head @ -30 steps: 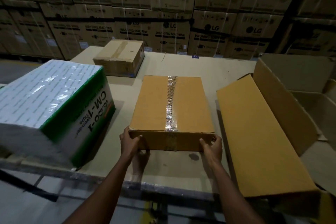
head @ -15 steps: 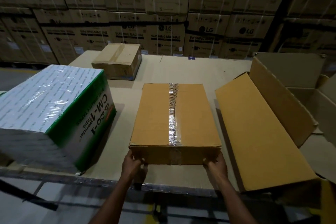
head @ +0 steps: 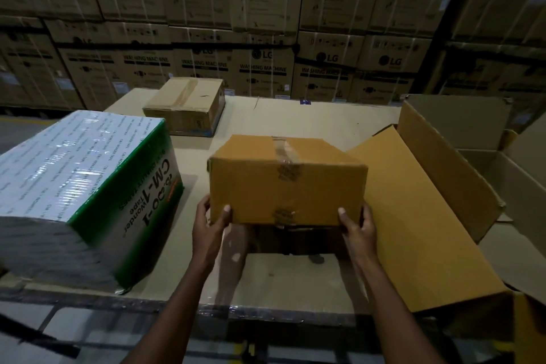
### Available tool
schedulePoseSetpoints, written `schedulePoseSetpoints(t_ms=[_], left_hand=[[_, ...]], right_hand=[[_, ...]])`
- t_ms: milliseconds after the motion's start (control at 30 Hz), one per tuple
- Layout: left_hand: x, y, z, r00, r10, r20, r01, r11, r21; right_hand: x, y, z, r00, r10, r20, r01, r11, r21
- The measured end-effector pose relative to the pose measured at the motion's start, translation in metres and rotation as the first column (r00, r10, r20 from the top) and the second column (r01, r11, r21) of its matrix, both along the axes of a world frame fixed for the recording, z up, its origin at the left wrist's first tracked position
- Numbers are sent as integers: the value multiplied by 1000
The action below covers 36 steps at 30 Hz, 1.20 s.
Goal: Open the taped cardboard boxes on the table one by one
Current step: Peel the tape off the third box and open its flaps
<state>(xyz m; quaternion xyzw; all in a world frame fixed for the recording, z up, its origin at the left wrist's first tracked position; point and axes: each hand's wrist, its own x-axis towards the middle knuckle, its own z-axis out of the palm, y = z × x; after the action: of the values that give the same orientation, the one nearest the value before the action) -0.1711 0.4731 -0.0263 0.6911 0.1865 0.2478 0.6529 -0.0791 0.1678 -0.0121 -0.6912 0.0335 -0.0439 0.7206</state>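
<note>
Taped box [head: 288, 186] near end tilted up, long axis pointing away.

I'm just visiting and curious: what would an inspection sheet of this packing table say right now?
Surface: cardboard-covered table, its near edge wrapped in plastic film.
Job's things: brown taped box, near end tipped up off the table; second taped box at the far left, flat and untouched.
Clutter: green-and-white wrapped carton at the left; opened box with raised flaps at the right.
Hands: left hand and right hand grip the brown box's lower near corners, thumbs on its front face.
Cables: nothing seen.
Surroundings: stacked washing machine cartons behind the table; dim light.
</note>
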Motion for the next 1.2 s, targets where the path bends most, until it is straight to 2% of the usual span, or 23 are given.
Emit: schedulePoseSetpoints(t_ms=[167, 267, 500, 633, 733, 867, 1033, 1100, 1200], left_hand=[[32, 18, 57, 995, -18, 96, 12, 998, 63], [43, 27, 86, 991, -44, 129, 25, 989, 144], [61, 40, 116, 989, -15, 144, -31, 949, 314], [60, 36, 105, 982, 89, 167, -149, 910, 387], [58, 34, 86, 982, 125, 144, -172, 907, 384], [53, 26, 50, 997, 61, 53, -75, 944, 322], [43, 16, 0, 993, -29, -111, 47, 985, 165], [37, 11, -13, 984, -74, -162, 91, 991, 99], [33, 11, -20, 982, -68, -174, 85, 992, 94]], right_hand=[[31, 1, 62, 993, -10, 119, 0, 997, 81], [47, 1, 91, 982, -7, 190, -7, 997, 73], [58, 8, 116, 951, -8, 311, 16, 1000, -24], [51, 7, 107, 924, -41, 381, 121, 975, -188], [43, 6, 89, 942, -91, 322, 172, 958, -231], [36, 6, 44, 981, -27, 194, 68, 975, -211], [23, 6, -11, 997, 65, -41, -73, 972, -225], [17, 6, -23, 992, 100, -80, -116, 965, -233], [15, 7, -27, 991, 80, -108, -103, 968, -229]])
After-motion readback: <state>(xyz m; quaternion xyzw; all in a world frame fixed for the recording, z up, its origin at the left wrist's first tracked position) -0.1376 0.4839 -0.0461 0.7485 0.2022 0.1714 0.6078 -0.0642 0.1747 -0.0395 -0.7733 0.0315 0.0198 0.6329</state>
